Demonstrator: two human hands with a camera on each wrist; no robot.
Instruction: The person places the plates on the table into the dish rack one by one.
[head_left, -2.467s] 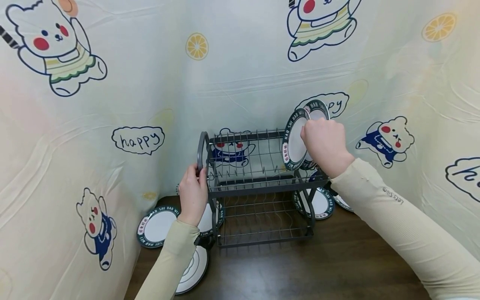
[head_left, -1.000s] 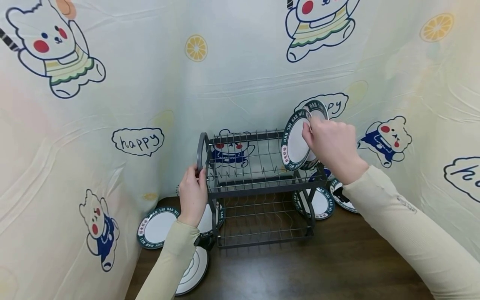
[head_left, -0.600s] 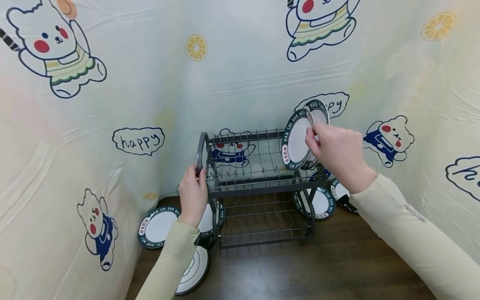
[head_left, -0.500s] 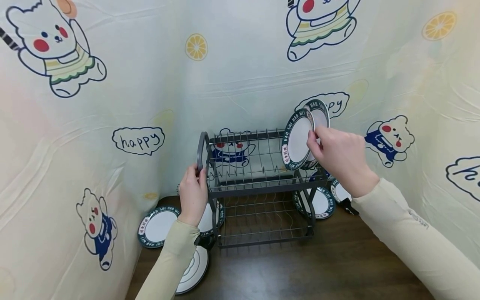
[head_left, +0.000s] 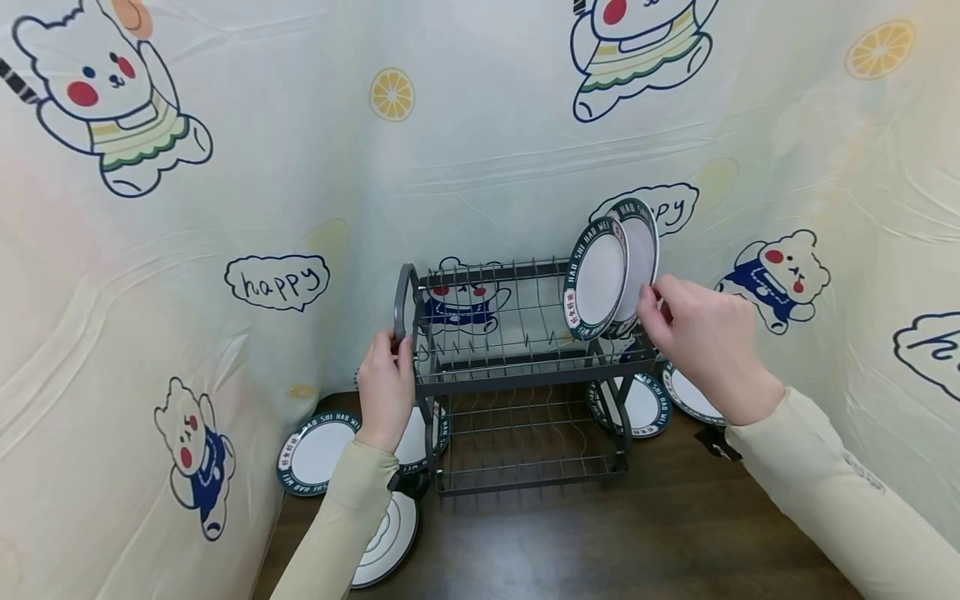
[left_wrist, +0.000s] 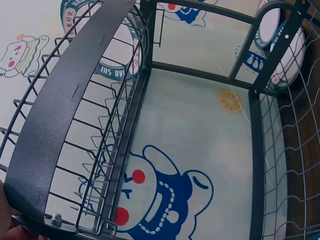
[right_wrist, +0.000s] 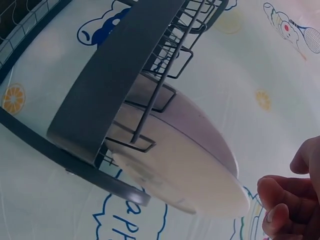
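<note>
A dark two-tier dish rack stands on the brown tabletop, and my left hand grips its upper left side frame. Two white plates with green lettered rims stand on edge at the right end of the top tier. The front plate partly covers the one behind it. My right hand is just right of these plates, thumb and fingers loosely curled. In the right wrist view a gap shows between its fingers and the plate edges, and it holds nothing.
More plates lie about the rack: a left plate, one partly behind the rack's left leg, a ringed one beside the left sleeve, and two at the right. A printed cloth hangs close behind.
My right hand has let go of the plates and drawn away to the right and downward. Both plates stay upright in the rack. The left hand keeps its hold on the frame.
</note>
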